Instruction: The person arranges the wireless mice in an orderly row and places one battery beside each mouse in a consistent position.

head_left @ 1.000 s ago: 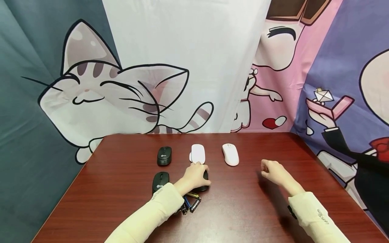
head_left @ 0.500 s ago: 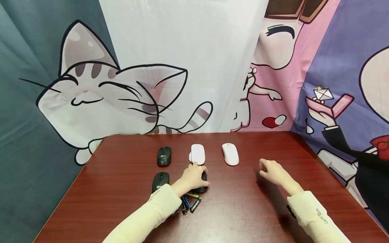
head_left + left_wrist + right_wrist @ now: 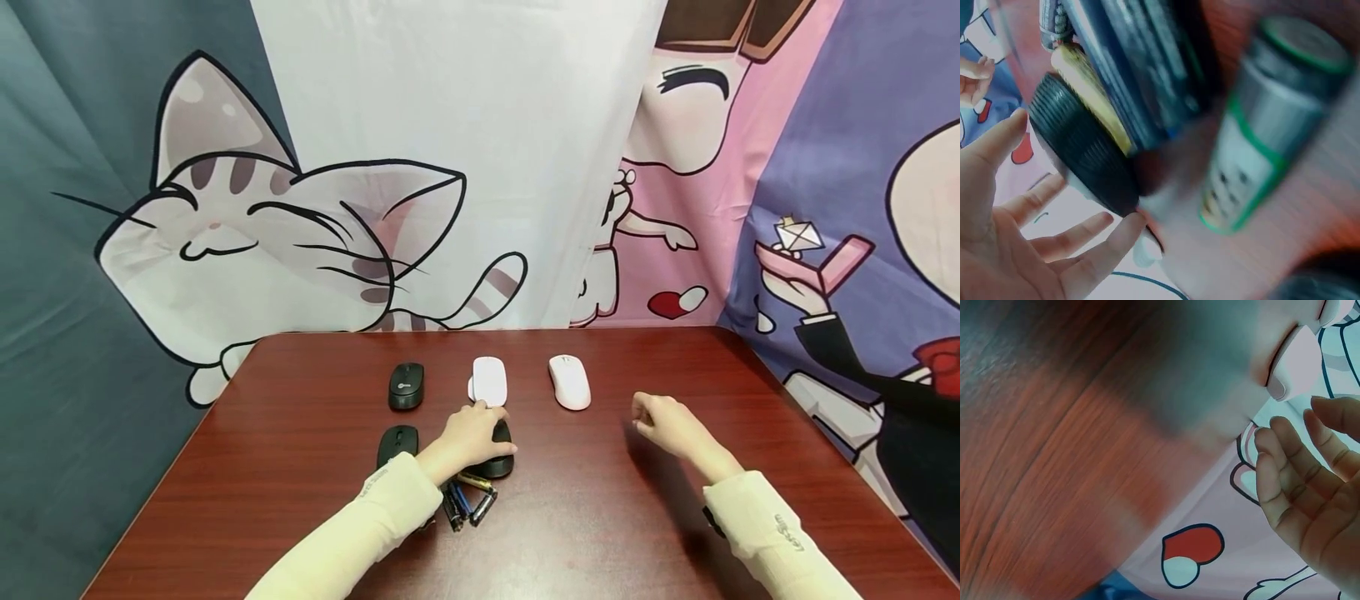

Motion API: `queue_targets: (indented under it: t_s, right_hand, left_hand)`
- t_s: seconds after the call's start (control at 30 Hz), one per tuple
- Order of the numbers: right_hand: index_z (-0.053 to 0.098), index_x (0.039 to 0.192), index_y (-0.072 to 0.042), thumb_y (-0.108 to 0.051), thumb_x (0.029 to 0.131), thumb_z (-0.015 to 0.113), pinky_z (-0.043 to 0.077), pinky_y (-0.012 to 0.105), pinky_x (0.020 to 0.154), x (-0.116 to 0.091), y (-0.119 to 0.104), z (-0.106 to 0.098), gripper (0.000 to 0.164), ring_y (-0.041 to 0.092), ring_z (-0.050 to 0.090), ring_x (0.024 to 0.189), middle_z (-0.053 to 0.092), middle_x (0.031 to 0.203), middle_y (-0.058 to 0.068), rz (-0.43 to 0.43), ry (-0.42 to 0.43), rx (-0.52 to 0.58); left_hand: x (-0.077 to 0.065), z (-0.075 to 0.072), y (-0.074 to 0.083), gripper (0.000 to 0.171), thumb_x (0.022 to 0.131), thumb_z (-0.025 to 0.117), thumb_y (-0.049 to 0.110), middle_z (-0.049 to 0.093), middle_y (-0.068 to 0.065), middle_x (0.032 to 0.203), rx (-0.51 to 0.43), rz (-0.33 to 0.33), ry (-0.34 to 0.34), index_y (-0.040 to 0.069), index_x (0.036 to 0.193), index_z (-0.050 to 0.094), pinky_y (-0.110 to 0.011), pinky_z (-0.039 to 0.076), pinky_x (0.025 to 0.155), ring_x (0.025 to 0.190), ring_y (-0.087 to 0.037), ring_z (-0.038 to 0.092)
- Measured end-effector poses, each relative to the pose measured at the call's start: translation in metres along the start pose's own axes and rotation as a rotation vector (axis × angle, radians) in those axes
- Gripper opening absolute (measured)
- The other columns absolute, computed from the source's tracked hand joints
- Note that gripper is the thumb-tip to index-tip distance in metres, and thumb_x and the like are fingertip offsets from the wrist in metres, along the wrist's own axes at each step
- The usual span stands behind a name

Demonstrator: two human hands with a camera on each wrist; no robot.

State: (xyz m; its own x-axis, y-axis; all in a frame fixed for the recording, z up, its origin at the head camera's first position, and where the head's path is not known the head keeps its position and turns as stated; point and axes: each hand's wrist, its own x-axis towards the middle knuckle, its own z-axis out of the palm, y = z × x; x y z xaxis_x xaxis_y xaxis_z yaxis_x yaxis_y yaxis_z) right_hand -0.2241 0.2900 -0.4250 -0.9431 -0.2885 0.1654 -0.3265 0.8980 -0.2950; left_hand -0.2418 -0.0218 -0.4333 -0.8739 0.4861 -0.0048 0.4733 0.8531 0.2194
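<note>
My left hand (image 3: 467, 437) holds a black computer mouse (image 3: 495, 468) on the dark red table. In the left wrist view the thumb is at one edge of that mouse (image 3: 1085, 147) and fingertips are at the other. Several AA-size batteries lie right by it: a gold one (image 3: 476, 481), a silver-and-black one (image 3: 483, 507) and dark ones (image 3: 453, 508), partly behind the sleeve. My right hand (image 3: 666, 423) hovers over the table's right side, fingers loosely curled, nothing in it. The nearest thing to it is a white mouse (image 3: 570, 383).
A second white mouse (image 3: 490, 382) stands just beyond my left hand, a small white piece at its left side. Another black mouse (image 3: 406, 386) sits at the back left. A third black mouse (image 3: 397, 442) is partly covered by my left sleeve. A cartoon curtain (image 3: 450, 100) hangs behind the table.
My left hand has shifted slightly left, and the black mouse it holds has moved a little with it. My right hand has drifted slightly left.
</note>
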Motion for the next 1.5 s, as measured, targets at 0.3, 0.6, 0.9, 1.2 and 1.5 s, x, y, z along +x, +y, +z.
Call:
queue_targets:
  t_s: [0.3,0.6,0.9,1.2,1.5]
  right_hand:
    - [0.055,0.073,-0.010,-0.005,0.072,0.064,0.037,0.024,0.051,0.010,-0.010,0.000,0.010,0.007,0.045,0.055,0.051,0.060,-0.005,-0.040,0.006,-0.004]
    - [0.059,0.077,-0.011,-0.007,0.074,0.063,0.039,0.025,0.053,0.014,-0.018,0.004,0.006,0.006,0.046,0.058,0.052,0.062,-0.006,-0.045,-0.018,-0.022]
    - [0.059,0.076,-0.013,-0.004,0.074,0.063,0.039,0.023,0.055,0.023,-0.051,0.003,0.010,0.004,0.046,0.060,0.051,0.064,-0.009,-0.163,0.060,0.008]
    - [0.059,0.080,-0.011,-0.003,0.074,0.063,0.043,0.021,0.059,0.031,-0.098,0.009,0.011,0.003,0.049,0.064,0.056,0.070,-0.007,-0.309,0.079,0.101]
    - [0.060,0.085,-0.008,0.001,0.074,0.061,0.047,0.018,0.061,0.036,-0.145,0.022,0.015,0.005,0.056,0.067,0.062,0.077,-0.001,-0.466,0.155,0.183]
  left_hand:
    - [-0.015,-0.009,-0.034,0.038,0.078,0.061,0.040,0.058,-0.005,0.097,-0.054,-0.024,0.090,0.017,0.107,0.059,-0.037,0.046,0.064,0.085,-0.023,0.056]
    - [-0.038,-0.009,-0.068,0.029,0.078,0.063,0.032,0.058,-0.006,0.094,-0.136,0.008,0.140,0.013,0.101,0.062,-0.039,0.045,0.070,0.088,-0.023,0.053]
    - [-0.058,-0.021,-0.089,0.028,0.077,0.065,0.032,0.058,-0.003,0.095,-0.119,-0.075,0.173,0.016,0.100,0.063,-0.041,0.045,0.072,0.094,-0.025,0.053]
    - [-0.078,-0.013,-0.100,0.027,0.077,0.064,0.031,0.058,-0.003,0.099,-0.137,-0.128,0.217,0.017,0.101,0.063,-0.044,0.045,0.073,0.094,-0.026,0.055]
    - [-0.083,-0.005,-0.101,0.018,0.077,0.064,0.025,0.060,0.001,0.093,-0.104,-0.150,0.310,0.019,0.093,0.064,-0.038,0.047,0.070,0.087,-0.020,0.057]
